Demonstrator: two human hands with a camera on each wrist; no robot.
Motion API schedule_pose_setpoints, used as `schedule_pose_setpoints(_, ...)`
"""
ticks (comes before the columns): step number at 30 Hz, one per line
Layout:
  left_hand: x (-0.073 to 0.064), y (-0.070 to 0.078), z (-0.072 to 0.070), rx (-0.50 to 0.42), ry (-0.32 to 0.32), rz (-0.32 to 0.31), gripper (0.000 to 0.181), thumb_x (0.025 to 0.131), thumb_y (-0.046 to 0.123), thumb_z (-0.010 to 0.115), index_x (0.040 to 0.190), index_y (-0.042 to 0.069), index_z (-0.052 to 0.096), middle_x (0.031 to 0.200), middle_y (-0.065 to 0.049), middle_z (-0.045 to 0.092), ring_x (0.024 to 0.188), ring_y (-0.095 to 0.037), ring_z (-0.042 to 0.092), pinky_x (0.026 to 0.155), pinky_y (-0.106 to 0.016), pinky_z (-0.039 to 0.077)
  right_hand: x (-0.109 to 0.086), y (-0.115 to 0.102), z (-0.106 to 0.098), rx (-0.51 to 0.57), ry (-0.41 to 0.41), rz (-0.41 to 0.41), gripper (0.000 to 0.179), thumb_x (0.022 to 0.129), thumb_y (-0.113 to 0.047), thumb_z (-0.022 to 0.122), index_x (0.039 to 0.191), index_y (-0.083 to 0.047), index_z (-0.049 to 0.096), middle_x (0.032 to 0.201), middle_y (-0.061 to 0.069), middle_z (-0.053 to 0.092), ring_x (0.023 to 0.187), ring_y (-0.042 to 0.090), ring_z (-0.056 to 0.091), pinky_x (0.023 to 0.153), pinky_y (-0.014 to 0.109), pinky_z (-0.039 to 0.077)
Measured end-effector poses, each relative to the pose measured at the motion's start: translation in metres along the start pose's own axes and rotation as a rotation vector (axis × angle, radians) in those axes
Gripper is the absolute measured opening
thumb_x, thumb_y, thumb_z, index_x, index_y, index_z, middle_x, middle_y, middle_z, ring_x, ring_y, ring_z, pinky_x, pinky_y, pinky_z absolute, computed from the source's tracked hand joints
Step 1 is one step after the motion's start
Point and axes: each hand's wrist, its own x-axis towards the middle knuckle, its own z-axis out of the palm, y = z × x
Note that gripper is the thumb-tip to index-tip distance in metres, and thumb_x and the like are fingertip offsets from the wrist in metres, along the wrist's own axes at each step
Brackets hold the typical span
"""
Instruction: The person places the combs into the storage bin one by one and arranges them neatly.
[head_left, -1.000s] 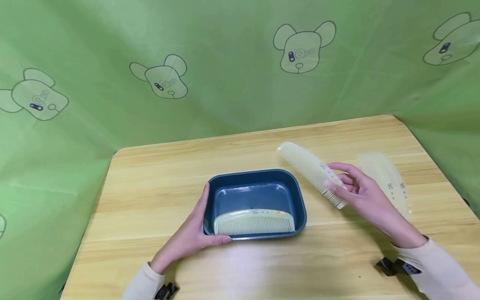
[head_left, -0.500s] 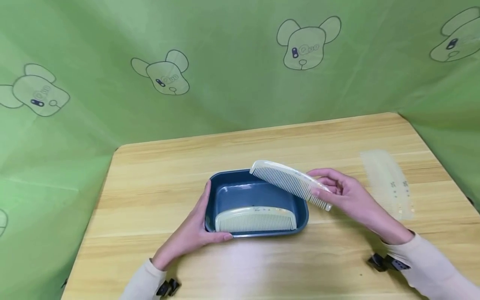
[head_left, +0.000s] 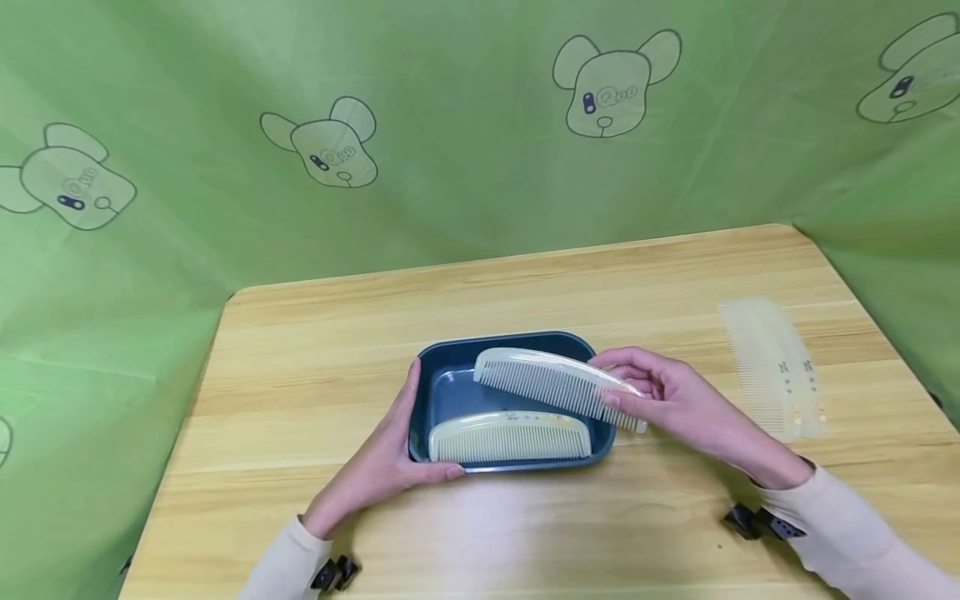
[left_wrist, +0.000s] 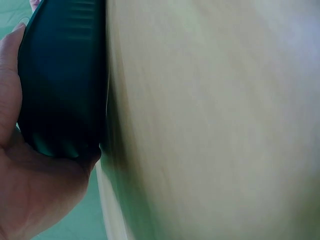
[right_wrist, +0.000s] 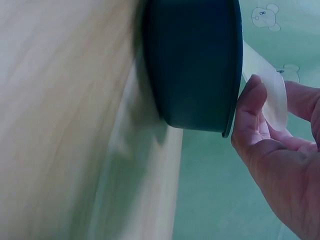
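My left hand (head_left: 381, 457) grips the left end of a dark blue rectangular box (head_left: 450, 392), its thumb along the front rim; the left wrist view shows the hand (left_wrist: 45, 185) around the box's end. A pale comb (head_left: 510, 440) with a small printed pattern lies along the front inside wall. My right hand (head_left: 667, 404) pinches one end of a second pale comb (head_left: 551, 379) between thumb and fingers. That comb slants over the box's right part, teeth toward me. In the right wrist view the held comb (right_wrist: 275, 95) is beside the box rim.
Two more pale combs (head_left: 772, 375) lie overlapping on the wooden table (head_left: 315, 342) at the right. A green cloth (head_left: 465, 150) with bear-head prints hangs behind the table and along its sides.
My right hand has carried its comb leftward from the right of the box to over it, then lowered it. My left hand has kept its hold on the box.
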Motion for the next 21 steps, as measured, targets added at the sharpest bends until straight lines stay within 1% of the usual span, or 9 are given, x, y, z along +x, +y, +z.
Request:
schedule_pose_setpoints(5, 0.000, 0.000, 0.000, -0.001, 0.000, 0.004, 0.147, 0.080, 0.041, 0.100, 0.175, 0.033, -0.013, 0.182, -0.008, -0.007, 0.165, -0.029, 0.004, 0.129, -0.059, 0.013, 0.003, -0.005, 0.006, 0.028, -0.058, 0.010, 0.041, 0.106, -0.011, 0.074, 0.146, -0.008, 0.065, 0.122, 0.014, 0.075, 0.105, 0.029, 0.075, 0.081, 0.033, 0.065)
schedule_pose_setpoints(9, 0.000, 0.000, 0.000, 0.010, -0.001, 0.003, 0.147, 0.081, 0.042, 0.100, 0.175, 0.034, -0.013, 0.182, -0.008, -0.006, 0.165, -0.030, 0.004, 0.129, -0.060, 0.014, 0.008, -0.009, 0.011, 0.016, -0.100, 0.014, 0.040, 0.106, -0.010, 0.073, 0.146, -0.009, 0.065, 0.123, 0.014, 0.074, 0.108, 0.032, 0.074, 0.085, 0.034, 0.065)
schedule_pose_setpoints(13, 0.000, 0.000, 0.000, 0.013, -0.002, -0.003, 0.147, 0.080, 0.043, 0.100, 0.174, 0.034, -0.013, 0.182, -0.009, -0.007, 0.165, -0.030, 0.003, 0.129, -0.060, 0.013, 0.013, -0.014, 0.017, -0.055, -0.132, -0.004, 0.039, 0.106, -0.011, 0.073, 0.144, -0.010, 0.066, 0.116, 0.012, 0.075, 0.098, 0.031, 0.072, 0.078, 0.032, 0.063)
schedule_pose_setpoints(16, -0.001, 0.001, 0.000, 0.011, -0.001, -0.006, 0.148, 0.080, 0.043, 0.100, 0.174, 0.034, -0.013, 0.182, -0.009, -0.007, 0.165, -0.030, 0.003, 0.129, -0.060, 0.013, 0.016, -0.016, 0.020, -0.118, -0.151, -0.038, 0.037, 0.106, -0.011, 0.073, 0.143, -0.010, 0.067, 0.110, 0.009, 0.075, 0.089, 0.025, 0.068, 0.070, 0.029, 0.060)
schedule_pose_setpoints(21, 0.000, 0.000, 0.000, 0.002, 0.003, 0.000, 0.148, 0.080, 0.041, 0.100, 0.174, 0.034, -0.013, 0.182, -0.009, -0.006, 0.165, -0.029, 0.004, 0.129, -0.061, 0.014, 0.022, -0.014, 0.027, -0.205, -0.179, -0.091, 0.034, 0.106, -0.009, 0.073, 0.140, -0.009, 0.069, 0.101, 0.001, 0.071, 0.082, 0.014, 0.061, 0.067, 0.027, 0.056)
